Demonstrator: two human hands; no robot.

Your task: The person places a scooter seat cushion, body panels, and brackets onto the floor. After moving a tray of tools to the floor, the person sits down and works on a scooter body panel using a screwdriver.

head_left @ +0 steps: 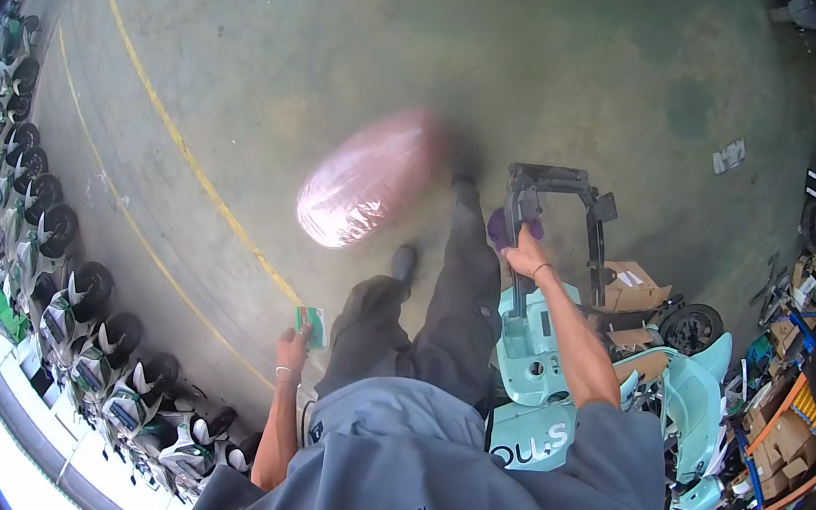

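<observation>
left hand (292, 350) holding green packet (313, 328) | right hand (527, 255) gripping purple cloth (499, 227) at dark frame (550, 178) | step: seemingly working cloth on frame | next: needs steady grip

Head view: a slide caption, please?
Right grip holds a purple item by a dark frame; left grip, a green item.
</observation>
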